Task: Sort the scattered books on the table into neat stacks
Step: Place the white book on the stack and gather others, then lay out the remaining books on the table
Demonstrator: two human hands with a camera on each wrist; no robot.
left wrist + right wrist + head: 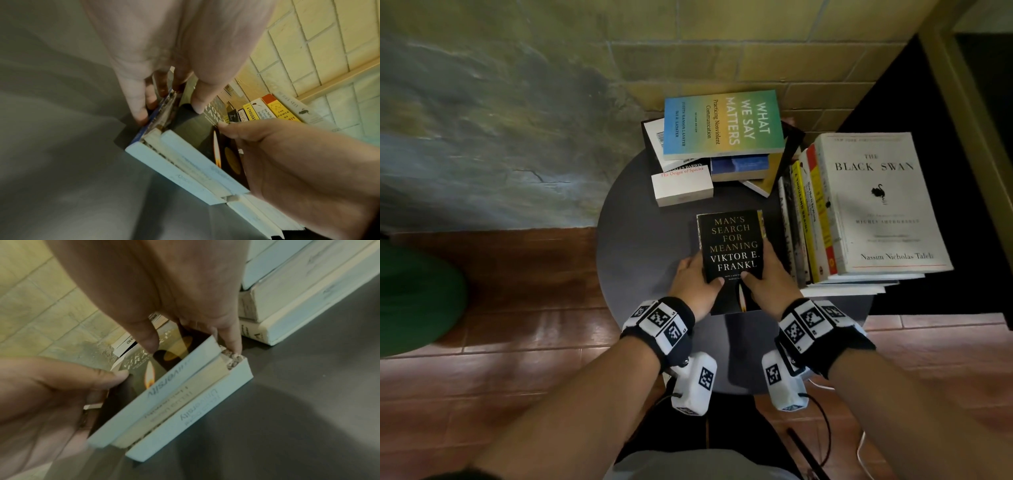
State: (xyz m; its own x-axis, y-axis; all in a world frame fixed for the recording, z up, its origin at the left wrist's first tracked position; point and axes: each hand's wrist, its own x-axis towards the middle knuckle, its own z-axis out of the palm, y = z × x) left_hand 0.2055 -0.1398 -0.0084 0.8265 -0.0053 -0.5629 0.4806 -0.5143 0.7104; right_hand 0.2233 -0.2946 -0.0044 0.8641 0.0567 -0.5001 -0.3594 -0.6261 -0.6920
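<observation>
A black book, "Man's Search for Meaning" (731,245), tops a small stack of three books (185,164) near the front of the round grey table (640,240). My left hand (702,275) grips the stack's left side, thumb on the cover. My right hand (758,269) grips the right side, thumb (148,340) also on the cover. The stack's pale page edges (174,402) face me, and its lowest book rests on the table. At the back lies a loose pile topped by "What We Say Matters" (722,123), with a white "Origin of Species" (681,186) in front.
A tall stack topped by "The Black Swan" (876,205) fills the table's right side, close to my right hand. A tiled wall (722,51) stands right behind the table. A green rounded object (414,301) sits on the floor at the left.
</observation>
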